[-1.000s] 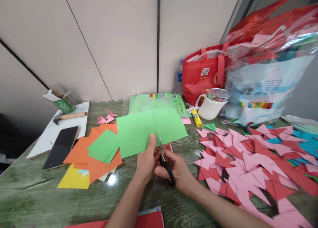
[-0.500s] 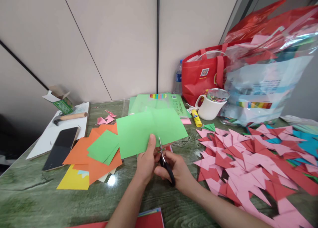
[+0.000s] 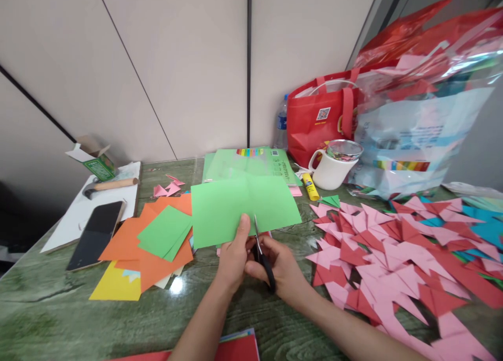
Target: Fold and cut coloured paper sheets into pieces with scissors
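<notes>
My left hand pinches the near edge of a light green paper sheet, thumb on top, holding it just above the green marbled table. My right hand grips black-handled scissors. Their blades point away from me and bite into the sheet's near edge, right beside my left thumb. A crease runs across the sheet in line with the blades.
Orange, green and yellow sheets lie left, beside a phone, hammer and small box. Several pink and red folded shapes cover the right. Behind stand a paper pack, glue stick, white mug, red bag, plastic bag.
The green sheet has shifted slightly right and up with my left hand. The scissors stay at its near edge, blades a little further in.
</notes>
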Available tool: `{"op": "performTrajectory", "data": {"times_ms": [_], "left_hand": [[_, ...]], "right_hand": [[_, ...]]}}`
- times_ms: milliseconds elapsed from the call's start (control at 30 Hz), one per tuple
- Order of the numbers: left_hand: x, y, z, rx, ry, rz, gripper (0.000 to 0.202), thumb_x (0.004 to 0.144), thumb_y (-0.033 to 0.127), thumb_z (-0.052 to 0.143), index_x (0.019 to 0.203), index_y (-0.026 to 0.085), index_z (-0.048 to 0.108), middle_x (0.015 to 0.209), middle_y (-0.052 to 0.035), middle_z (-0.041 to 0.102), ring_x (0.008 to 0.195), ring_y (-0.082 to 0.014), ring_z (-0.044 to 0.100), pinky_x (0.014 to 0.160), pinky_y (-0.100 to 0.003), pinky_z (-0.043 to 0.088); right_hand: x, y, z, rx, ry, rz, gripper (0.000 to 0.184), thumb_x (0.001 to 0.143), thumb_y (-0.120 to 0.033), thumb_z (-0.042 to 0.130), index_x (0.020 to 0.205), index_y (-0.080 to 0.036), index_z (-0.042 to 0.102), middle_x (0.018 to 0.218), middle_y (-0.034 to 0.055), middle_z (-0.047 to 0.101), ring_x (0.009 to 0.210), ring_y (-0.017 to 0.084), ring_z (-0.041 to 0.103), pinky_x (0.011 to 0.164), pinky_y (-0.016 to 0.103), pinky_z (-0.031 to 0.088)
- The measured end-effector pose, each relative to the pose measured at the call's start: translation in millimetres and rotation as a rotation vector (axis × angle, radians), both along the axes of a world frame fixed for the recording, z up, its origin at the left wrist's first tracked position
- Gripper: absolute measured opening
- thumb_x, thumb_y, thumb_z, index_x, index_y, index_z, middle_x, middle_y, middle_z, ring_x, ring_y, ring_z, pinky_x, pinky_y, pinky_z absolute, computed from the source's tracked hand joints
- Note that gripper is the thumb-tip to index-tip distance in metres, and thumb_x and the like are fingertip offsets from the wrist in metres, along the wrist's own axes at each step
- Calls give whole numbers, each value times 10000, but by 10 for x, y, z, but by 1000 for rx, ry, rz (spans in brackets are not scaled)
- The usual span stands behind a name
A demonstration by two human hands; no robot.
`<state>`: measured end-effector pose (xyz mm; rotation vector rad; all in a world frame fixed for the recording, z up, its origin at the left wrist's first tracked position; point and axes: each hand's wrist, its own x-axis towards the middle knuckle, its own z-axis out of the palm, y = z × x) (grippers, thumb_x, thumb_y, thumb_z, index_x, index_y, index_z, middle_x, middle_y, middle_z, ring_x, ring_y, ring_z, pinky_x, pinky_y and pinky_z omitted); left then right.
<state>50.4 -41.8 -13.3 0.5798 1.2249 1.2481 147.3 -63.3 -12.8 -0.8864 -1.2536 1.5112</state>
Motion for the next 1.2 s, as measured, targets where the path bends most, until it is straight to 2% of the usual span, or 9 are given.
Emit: {"op": "performTrajectory", "data": {"times_ms": [167,333,600,900,1133,1200], "left_hand": [[7,-11,-21,-14,9,-72,520,578,543,614,849,103,674,589,-89,652,649,-227,615,655,-329,468],[14,-25,-17,16,14,-63,527,591,539,606,894,112,669,621,-79,658,653,-216,608,656,-322,458],[20,-30,4,30,39,-46,549,586,542,607,901,96,663,631,-84,659,642,-210,606,621,-306,462],[8,-43,-34,-59,-31,-102,503,561,564,610,785,120,682,507,-73,615,597,-228,613,544,-302,470],[-6,-57,26,-102,1,-167,508,558,594,586,693,112,673,438,-66,578,493,-215,590,443,-289,444],[-10,-59,34,-97,1,-138,489,548,575,606,682,109,672,458,-73,590,502,-219,594,449,-293,447]], "right_hand": [[2,1,0,8,13,-20,376,591,-442,700,771,-176,503,677,9,541,579,128,482,527,241,406],[11,9,-32,34,12,-49,387,572,-451,710,746,-177,499,628,-21,491,542,108,433,500,223,386],[9,11,-55,12,14,-39,392,559,-438,720,756,-177,504,628,-21,494,544,106,446,477,211,378],[3,11,-41,-30,14,-32,355,583,-402,703,751,-163,503,567,-46,496,449,70,411,418,196,341],[-6,14,-74,-68,-7,-52,305,597,-352,698,730,-159,503,475,-70,481,383,62,411,369,181,329],[-8,14,-71,-79,-13,-57,296,601,-353,693,718,-163,499,451,-77,472,364,60,406,356,178,325]]}}
